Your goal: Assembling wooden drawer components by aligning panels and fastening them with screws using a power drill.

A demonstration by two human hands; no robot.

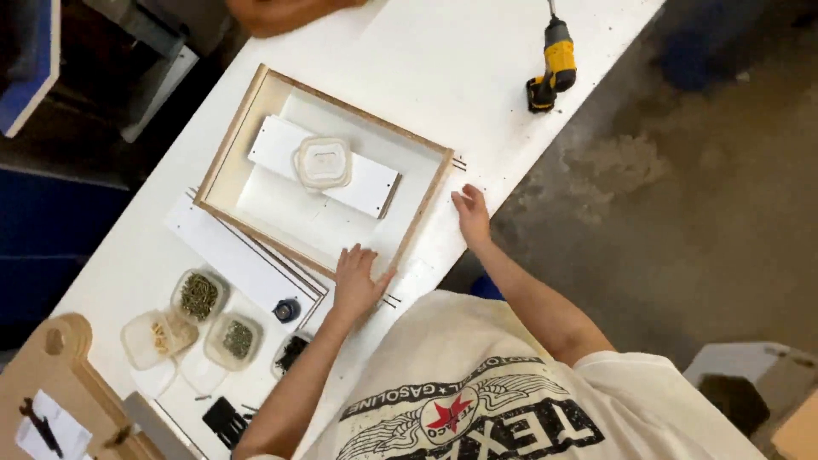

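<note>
My left hand (356, 279) lies flat and open on the lower corner of the shallow wooden tray (223, 158); my right hand (471, 215) rests open on the white worktop (443, 60) beside its right corner. Uneven pressure could skew the tray, I judge. At frame centre, it runs upper left to lower right.

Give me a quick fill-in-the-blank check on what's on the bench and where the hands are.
1. The yellow and black tool lying on the white table is a cordless ____.
2. Inside the wooden frame, a clear plastic container sits on a flat ____ panel.
3. The hand lying open on the frame's near edge is the ____ one.
4. The right hand lies ____ on the table beside the frame, holding nothing.

Missing words: drill; white; left; open
</note>
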